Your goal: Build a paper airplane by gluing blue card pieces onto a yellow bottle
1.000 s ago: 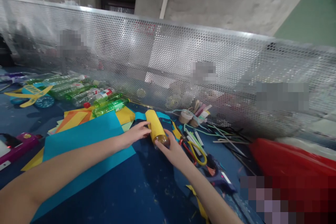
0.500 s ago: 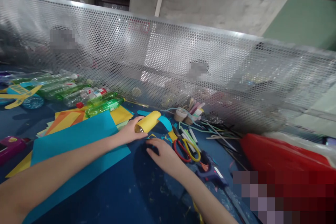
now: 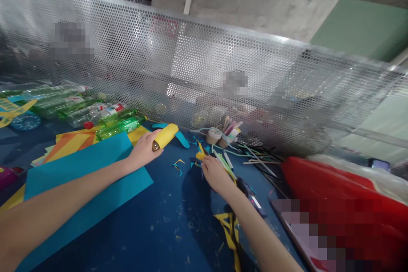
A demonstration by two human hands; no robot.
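Observation:
My left hand (image 3: 143, 151) is closed round the near end of a small bottle wrapped in yellow paper (image 3: 165, 136), which points away to the right above the blue table (image 3: 165, 225). My right hand (image 3: 215, 173) reaches over a pile of scissors, sticks and paper scraps (image 3: 223, 161); its fingers curl down onto the pile and what they touch is hidden. Small blue and yellow paper offcuts (image 3: 177, 165) lie between the two hands.
A large teal paper sheet (image 3: 83, 174) lies over orange and yellow sheets (image 3: 68, 143) at left. Several green plastic bottles (image 3: 117, 125) lie along a perforated metal screen (image 3: 204, 76). Tape rolls (image 3: 213, 135) sit by the screen. A red bag (image 3: 334, 195) fills the right. Yellow strips (image 3: 230, 227) lie near my right forearm.
My left hand took the yellow-wrapped bottle alone and carried it left and away. My right hand let go of it and moved right onto the scissors and scraps.

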